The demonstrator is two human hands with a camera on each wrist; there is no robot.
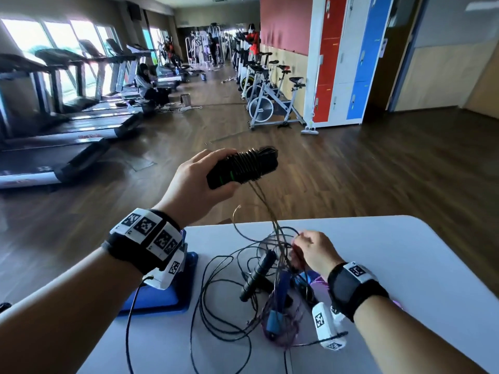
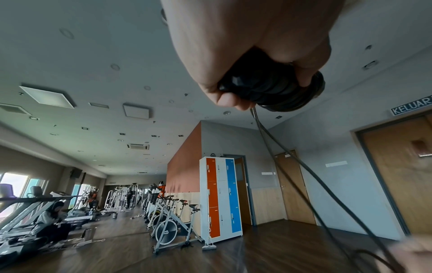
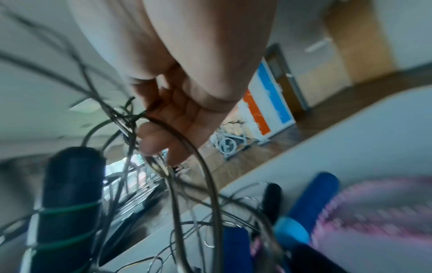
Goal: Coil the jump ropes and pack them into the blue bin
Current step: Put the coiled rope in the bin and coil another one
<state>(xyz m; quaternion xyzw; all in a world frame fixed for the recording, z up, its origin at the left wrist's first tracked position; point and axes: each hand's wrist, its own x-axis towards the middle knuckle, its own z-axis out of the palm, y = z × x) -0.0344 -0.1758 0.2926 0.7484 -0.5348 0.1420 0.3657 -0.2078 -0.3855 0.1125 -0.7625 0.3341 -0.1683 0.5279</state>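
Above the table [image 1: 378,255], the risk was a snag: the cord [image 1: 263,201] ran from the bundle [image 1: 243,168] into the tangle [image 1: 259,287], so another turn could have dragged other ropes up. The left hand [image 1: 197,184], raised, gripped the wound handles. The right hand [image 1: 310,252], low, pinched the cord. The bin [image 1: 186,292] sat left, beneath the left wrist.
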